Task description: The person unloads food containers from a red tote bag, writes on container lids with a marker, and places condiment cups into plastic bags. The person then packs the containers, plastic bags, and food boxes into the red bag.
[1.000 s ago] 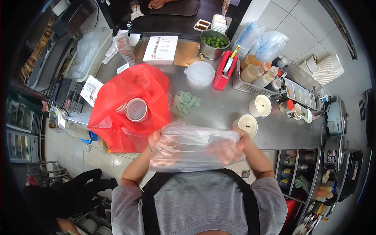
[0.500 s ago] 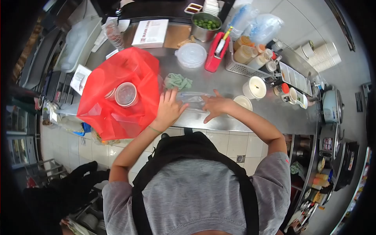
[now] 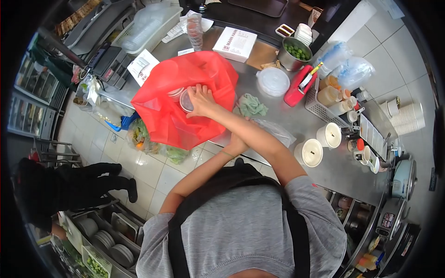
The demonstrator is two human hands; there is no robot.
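A large red plastic bag [image 3: 162,116] lies opened out on the steel counter. Inside it, my right hand [image 3: 201,101] is closed around a lidded round plastic cup [image 3: 187,100]; a second lidded cup [image 3: 176,93] sits beside it, partly covered by the red plastic. Under my crossing right forearm, my left hand [image 3: 238,145] is at the left end of a clear plastic bag [image 3: 278,132]. The forearm hides most of its fingers, but they seem closed on that bag. A crumpled green cloth [image 3: 251,105] lies just beyond.
Two white tubs [image 3: 309,153] stand at right, near a basket of sauce bottles [image 3: 324,109]. A red holder [image 3: 296,90], a clear lidded container [image 3: 272,82], a pot of green limes [image 3: 295,52] and a white box [image 3: 235,44] line the back. Another person [image 3: 74,185] stands at left.
My right hand has moved left from the clear bag, across my left arm, onto the cup in the red bag. My left hand has shifted under it. The view has turned left.
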